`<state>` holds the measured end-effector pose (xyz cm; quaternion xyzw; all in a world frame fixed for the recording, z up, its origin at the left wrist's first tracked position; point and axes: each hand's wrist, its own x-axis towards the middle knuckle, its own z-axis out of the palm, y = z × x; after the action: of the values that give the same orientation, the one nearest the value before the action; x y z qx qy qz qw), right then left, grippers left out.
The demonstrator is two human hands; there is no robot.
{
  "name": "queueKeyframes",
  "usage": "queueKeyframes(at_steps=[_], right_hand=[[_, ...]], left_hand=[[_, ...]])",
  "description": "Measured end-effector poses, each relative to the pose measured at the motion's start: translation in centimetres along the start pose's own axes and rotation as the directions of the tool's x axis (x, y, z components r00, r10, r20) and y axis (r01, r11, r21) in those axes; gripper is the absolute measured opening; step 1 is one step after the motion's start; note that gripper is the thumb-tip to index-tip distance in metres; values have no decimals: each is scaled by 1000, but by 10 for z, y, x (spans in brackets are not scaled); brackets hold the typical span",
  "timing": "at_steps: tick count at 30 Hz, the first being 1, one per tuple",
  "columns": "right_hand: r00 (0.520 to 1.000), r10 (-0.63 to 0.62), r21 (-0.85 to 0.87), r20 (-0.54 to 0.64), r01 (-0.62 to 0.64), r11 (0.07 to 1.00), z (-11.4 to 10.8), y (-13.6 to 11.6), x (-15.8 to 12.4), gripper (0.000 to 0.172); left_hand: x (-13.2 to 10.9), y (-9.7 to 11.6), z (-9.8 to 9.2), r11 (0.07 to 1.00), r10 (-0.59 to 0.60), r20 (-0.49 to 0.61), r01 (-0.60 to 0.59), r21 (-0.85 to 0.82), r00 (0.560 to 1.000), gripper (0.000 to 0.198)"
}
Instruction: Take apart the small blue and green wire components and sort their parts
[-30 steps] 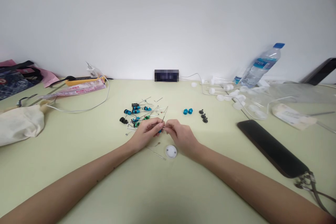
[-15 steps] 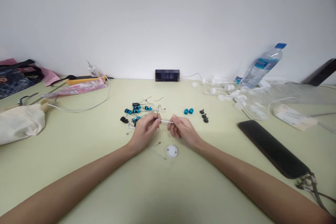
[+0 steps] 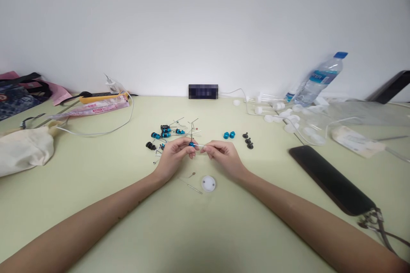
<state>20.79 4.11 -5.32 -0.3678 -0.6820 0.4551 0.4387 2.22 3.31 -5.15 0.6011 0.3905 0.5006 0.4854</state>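
My left hand (image 3: 173, 155) is closed, pinching a small blue metal part (image 3: 191, 144) between thumb and fingers. A thin wire stands up from that part. Facing it, my right hand (image 3: 226, 157) is closed on a thin metal rod (image 3: 199, 145) that reaches across to the blue part; whether it goes inside cannot be made out. Beyond my left hand lies a pile of blue and black metal pieces (image 3: 165, 132) with thin wires. A round white cap (image 3: 209, 184) with two small dark spots lies below my hands, beside a thin metal pin (image 3: 194, 189).
Two blue knobs (image 3: 229, 135) and several black screw-like pieces (image 3: 248, 140) lie right of my hands. Clear tubes with white caps (image 3: 291, 119), a water bottle (image 3: 320, 79) and a black case (image 3: 331, 179) are farther right. A cloth pouch (image 3: 25, 149) sits left.
My right hand has moved slightly left, narrowing the gap between the hands. The blue part in my left fingers shows more plainly, and less of the rod is exposed.
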Motion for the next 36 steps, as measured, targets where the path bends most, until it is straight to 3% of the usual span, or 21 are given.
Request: queueKeyframes(at_steps=[5,11,13,16,18,20,24,32,36], right_hand=[[986,-163,-175,-38,154,972,2,-3,-3,24],[909,-416,-480,-21,356,802,10,-3,-11,24],[923,-384,-429,-28,336,838,11,-3,-11,27],[988,-132,-140,-85,120,983,9,-3,-6,34],[997,79,62,-7,-78,995,6,-1,-1,50],[976,176,160,131,-196,968,4,1,4,57],[961,153,199,229,-200,959,2,0,5,38],[1000,-7,-6,-6,7,1000,-1,-4,4,21],[998,41,60,-45,-38,997,-3,0,7,23]], left_hand=[[-2,2,0,999,-4,2,4,33,1000,8],[-4,6,2,993,-33,15,31,117,999,17],[-4,7,3,990,-20,7,19,137,1000,18],[-5,7,3,987,7,-27,-3,159,1000,17],[-6,6,3,982,21,-51,-11,187,999,17],[-6,6,3,974,32,-55,-19,227,998,17],[-6,4,3,960,44,-46,-30,278,998,16],[-4,9,4,926,56,-35,-39,376,998,19],[-3,9,4,941,24,-55,-4,339,998,19]])
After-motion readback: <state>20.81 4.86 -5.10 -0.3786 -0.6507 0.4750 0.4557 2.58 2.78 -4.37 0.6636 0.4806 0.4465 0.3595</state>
